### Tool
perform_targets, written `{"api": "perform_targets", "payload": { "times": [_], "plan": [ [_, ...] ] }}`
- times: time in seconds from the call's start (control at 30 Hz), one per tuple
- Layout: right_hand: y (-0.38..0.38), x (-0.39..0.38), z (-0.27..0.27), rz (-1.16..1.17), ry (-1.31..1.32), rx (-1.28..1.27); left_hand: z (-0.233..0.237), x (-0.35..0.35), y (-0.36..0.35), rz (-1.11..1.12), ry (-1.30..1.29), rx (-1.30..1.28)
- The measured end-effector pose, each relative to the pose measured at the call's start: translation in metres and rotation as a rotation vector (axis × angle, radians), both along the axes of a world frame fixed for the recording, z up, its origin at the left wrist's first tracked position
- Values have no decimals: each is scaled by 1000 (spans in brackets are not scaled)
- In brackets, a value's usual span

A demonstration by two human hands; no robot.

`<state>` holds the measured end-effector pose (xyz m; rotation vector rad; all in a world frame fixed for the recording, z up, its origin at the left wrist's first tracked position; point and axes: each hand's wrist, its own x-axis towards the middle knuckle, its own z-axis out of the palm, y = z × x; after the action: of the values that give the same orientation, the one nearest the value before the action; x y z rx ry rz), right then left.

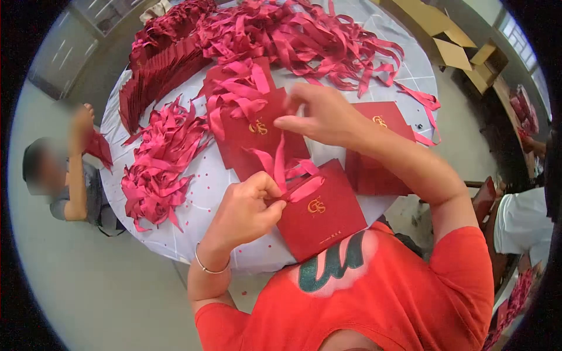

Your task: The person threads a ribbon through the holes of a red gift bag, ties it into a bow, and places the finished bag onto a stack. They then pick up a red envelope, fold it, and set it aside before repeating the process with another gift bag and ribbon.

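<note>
A dark red gift bag (325,225) with gold lettering lies flat at the table's near edge. My left hand (249,210) is closed in a pinch on the pink ribbon (305,188) at the top of this bag. One loose ribbon end rises toward my right hand (325,114), which hovers higher up. Its thumb and curled fingers are apart, and I see nothing held between them. Below it lies a stack of red bags (246,143) with pink ribbons spread over its far end.
A ribbon heap (158,167) lies left, beside a row of upright bags (164,73). More ribbons (293,38) cover the far side of the white tablecloth (205,234). Another bag stack (377,152) lies right. A person (76,175) sits left holding a red bag. Open cardboard boxes (462,52) stand beyond.
</note>
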<state>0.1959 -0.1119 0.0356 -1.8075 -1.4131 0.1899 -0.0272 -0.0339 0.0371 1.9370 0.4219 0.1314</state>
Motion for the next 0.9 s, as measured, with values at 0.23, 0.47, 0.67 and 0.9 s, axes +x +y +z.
{"api": "perform_targets", "payload": {
  "times": [0.23, 0.47, 0.67, 0.9],
  "plan": [
    [-64, 5, 0, 197, -17, -527, -1, -5, 25, 91, 22, 426],
    [-71, -9, -8, 245, 406, -408, -10, 7, 33, -106, 396, 490],
    [-75, -16, -3, 270, 771, -313, -32, 11, 33, 22, 43, -196],
    [-49, -9, 34, 19, 317, 334, -20, 12, 47, 424, -1084, -499]
  ]
}}
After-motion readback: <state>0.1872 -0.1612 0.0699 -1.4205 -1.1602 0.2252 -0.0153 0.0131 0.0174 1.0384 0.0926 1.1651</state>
